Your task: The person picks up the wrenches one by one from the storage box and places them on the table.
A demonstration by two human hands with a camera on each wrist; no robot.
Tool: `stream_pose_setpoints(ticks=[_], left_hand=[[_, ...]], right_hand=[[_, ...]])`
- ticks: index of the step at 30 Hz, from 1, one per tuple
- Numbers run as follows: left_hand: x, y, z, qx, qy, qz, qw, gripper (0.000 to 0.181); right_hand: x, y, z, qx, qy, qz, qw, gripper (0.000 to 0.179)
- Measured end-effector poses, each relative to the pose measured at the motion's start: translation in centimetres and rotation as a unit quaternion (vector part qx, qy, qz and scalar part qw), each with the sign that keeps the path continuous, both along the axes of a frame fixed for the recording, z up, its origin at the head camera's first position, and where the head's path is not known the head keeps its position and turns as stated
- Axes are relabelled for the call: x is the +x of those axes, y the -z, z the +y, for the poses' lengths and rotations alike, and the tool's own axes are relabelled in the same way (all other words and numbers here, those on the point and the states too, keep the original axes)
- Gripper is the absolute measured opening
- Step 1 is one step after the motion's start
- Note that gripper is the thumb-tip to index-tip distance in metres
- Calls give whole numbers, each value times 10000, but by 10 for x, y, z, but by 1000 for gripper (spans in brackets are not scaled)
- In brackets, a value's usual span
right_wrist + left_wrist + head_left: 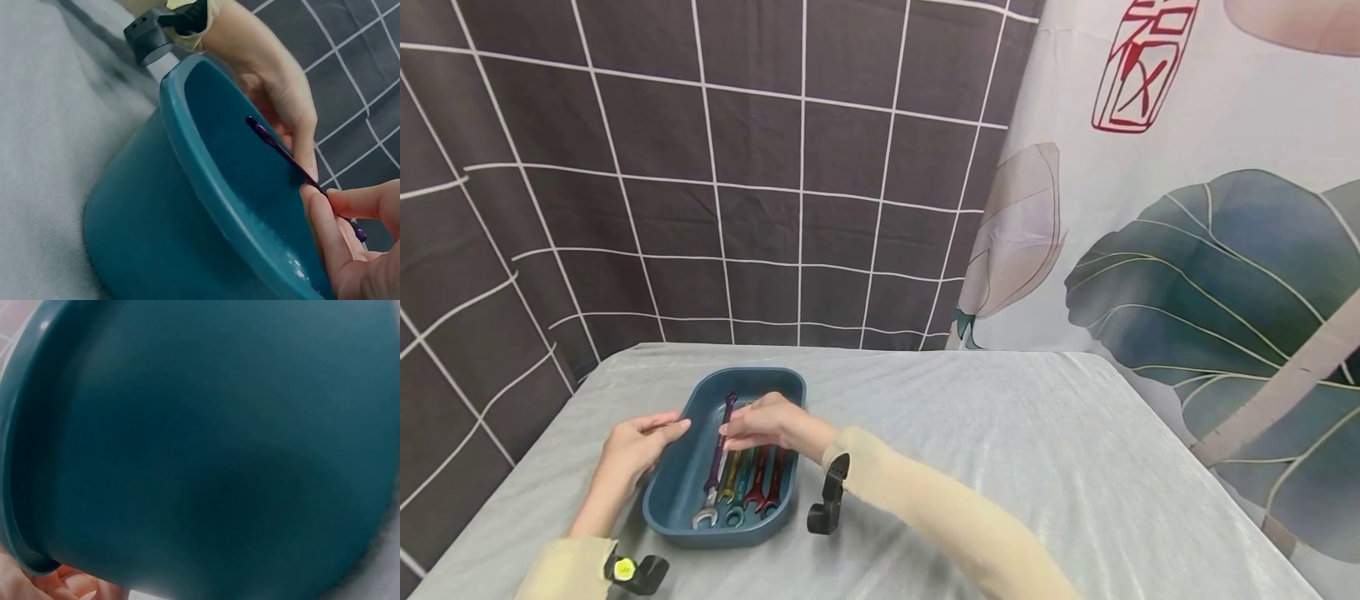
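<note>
A deep blue plastic basin (pixel 664 492) stands on the cloth-covered table. My left hand (pixel 634 448) grips its left rim; in the left wrist view only some curled fingers (pixel 75 584) show beneath the rim. My right hand (pixel 763 423) is over the basin, pinching a thin purple wrench (pixel 275 144) between thumb and fingers. That wrench slants above the basin opening in the right wrist view. Inside the basin lie several wrenches side by side, including a gold wrench (pixel 730 482), a red wrench (pixel 756 487) and a silver open wrench end (pixel 705 517). My right hand hides some of their upper ends.
A pale grey cloth (pixel 970 433) covers the table and extends right of the basin. Behind hangs a dark curtain (pixel 752 217) with white grid lines. A white curtain with a leaf print (pixel 1210 258) hangs at the right.
</note>
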State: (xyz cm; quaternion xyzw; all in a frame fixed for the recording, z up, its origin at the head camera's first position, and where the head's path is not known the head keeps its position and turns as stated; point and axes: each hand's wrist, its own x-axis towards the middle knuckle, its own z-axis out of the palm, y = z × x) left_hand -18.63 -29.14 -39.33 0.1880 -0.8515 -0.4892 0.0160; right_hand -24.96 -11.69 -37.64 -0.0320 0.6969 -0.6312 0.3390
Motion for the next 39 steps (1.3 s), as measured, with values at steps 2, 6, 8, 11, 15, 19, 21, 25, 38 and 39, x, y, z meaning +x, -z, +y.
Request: stream_pose_setpoints(ticks=[2,6,8,11,15,19,21,25,38,39], left_hand=[[0,0,0,-8,28,8,10000,61],[0,1,0,-44,59,5,10000,63],[0,1,1,-35,39,8,10000,63],[1,0,2,1,-5,26,10000,62],[1,1,1,10,-31,44,10000,61],[1,0,1,-35,4,68,10000,61],[1,0,1,-50,28,90,9999,61],[1,-1,1,14,-23,68,10000,59],[2,0,1,4,-39,69,10000,60],[2,0,1,-21,-32,68,10000,60]], right_hand=[[-1,-1,3,-36,-21,16,10000,13],[-2,-2,8,-118,-40,62,9999,14],[-2,-2,10,-176,-45,74,9998,15],[-2,-3,12,-269,-37,83,9996,16],[-2,-5,16,-336,-48,157,9993,18],[-4,-7,20,-367,-86,222,9990,21],[-5,-7,22,-379,-99,223,9990,22],[-6,-8,26,-374,-109,231,9990,25],[-5,-9,42,-320,-292,459,9980,27],[-5,-10,43,-303,-316,479,9979,28]])
